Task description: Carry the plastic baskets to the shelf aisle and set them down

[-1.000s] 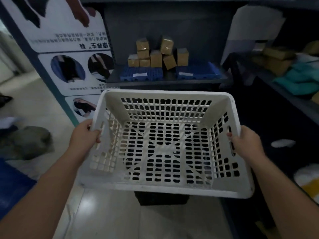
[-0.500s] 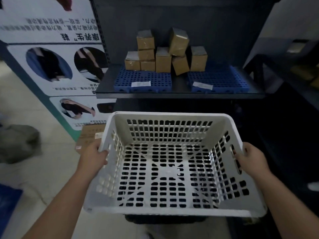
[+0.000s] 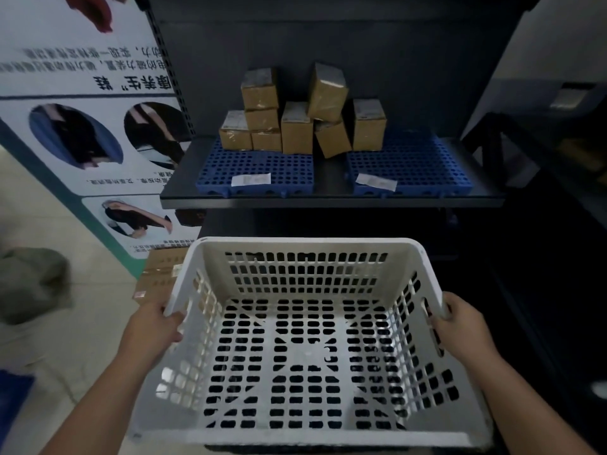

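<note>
White plastic basket (image 3: 305,349) clamped between my left grip (image 3: 154,326) and right grip (image 3: 460,326), shelf (image 3: 331,200) beyond my knuckles.

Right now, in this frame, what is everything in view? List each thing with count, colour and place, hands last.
basket: one, white, empty, held in front of the shelf
boxes: about eight, brown cardboard, stacked at the shelf's back
mats: two, blue, perforated, side by side on the shelf, each with a white label
shelf: one, dark, ahead
poster: one, white with pictures, left of the shelf
flat carton: one, brown, on the floor by the poster
left hand: grips the basket's left rim
right hand: grips the right rim
</note>
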`<state>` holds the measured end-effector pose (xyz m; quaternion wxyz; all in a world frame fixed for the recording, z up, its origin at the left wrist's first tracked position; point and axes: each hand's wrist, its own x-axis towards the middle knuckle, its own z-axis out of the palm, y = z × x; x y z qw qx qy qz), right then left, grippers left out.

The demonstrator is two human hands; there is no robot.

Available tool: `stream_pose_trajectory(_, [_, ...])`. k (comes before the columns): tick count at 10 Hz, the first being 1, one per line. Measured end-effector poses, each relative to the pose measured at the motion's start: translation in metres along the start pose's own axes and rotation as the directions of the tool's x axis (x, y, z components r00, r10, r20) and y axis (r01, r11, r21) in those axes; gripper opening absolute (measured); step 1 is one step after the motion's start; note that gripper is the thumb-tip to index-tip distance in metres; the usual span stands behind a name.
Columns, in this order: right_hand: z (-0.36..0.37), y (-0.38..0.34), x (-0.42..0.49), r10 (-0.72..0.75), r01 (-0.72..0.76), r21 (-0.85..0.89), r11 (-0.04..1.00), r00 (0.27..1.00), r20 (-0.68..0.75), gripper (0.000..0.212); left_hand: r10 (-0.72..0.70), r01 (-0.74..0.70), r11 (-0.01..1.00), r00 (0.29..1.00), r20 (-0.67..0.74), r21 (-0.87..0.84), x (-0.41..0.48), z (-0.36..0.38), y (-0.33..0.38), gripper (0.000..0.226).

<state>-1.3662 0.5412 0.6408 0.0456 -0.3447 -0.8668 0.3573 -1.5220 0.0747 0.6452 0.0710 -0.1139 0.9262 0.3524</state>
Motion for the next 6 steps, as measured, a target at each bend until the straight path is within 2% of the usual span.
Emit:
stream_pose_trajectory(2, [0.002,0.002,-0.003,0.002,-0.002,0.004,1.0,1.0,0.005,0.02,0.004,-0.004,0.999,1.0,0.008,-0.046,-0.003,0.001,-0.009,0.03])
stream_pose_trajectory(3, [0.0,-0.003,-0.004,0.003,-0.001,-0.073,0.997,1.0,0.016,0.011,0.014,-0.014,0.999,1.0,0.019,0.031,-0.001,0.001,-0.009,0.035])
stream_pose_trajectory(4, [-0.004,-0.01,-0.011,-0.072,0.071,-0.227,0.971,0.997,0.006,0.036,0.112,-0.106,0.966,0.994,-0.012,0.236,-0.007,0.0,-0.002,0.06])
stream_pose_trajectory(5, [-0.012,-0.018,-0.02,-0.189,0.171,-0.28,0.944,0.981,-0.038,0.067,0.269,-0.229,0.92,0.959,-0.088,0.319,-0.016,-0.006,0.011,0.076])
stream_pose_trajectory(6, [-0.022,-0.027,-0.035,-0.32,0.303,-0.208,0.93,0.946,-0.054,0.071,0.381,-0.352,0.912,0.918,-0.114,0.212,-0.028,-0.011,0.029,0.073])
